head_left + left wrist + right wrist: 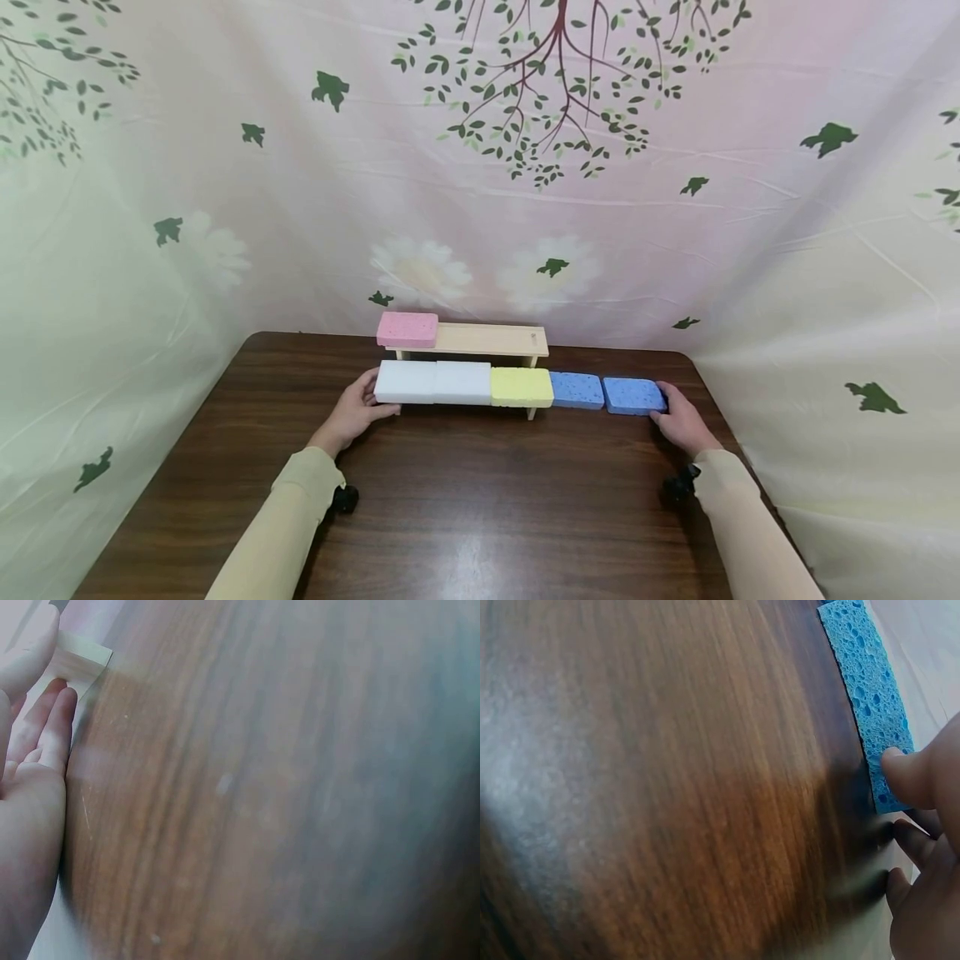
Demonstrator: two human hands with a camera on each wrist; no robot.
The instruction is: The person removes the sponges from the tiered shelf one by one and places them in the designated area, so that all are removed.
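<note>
Two hands bracket five of six sponges.

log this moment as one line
left hand: at leftmost white block | right hand: holds rightmost blue sponge | pink sponge: on rear shelf

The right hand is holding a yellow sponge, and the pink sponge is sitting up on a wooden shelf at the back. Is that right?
Not quite: the right hand is holding a blue sponge, not a yellow one, as the right wrist view shows. The pink sponge is indeed on a wooden shelf at the back.
</note>
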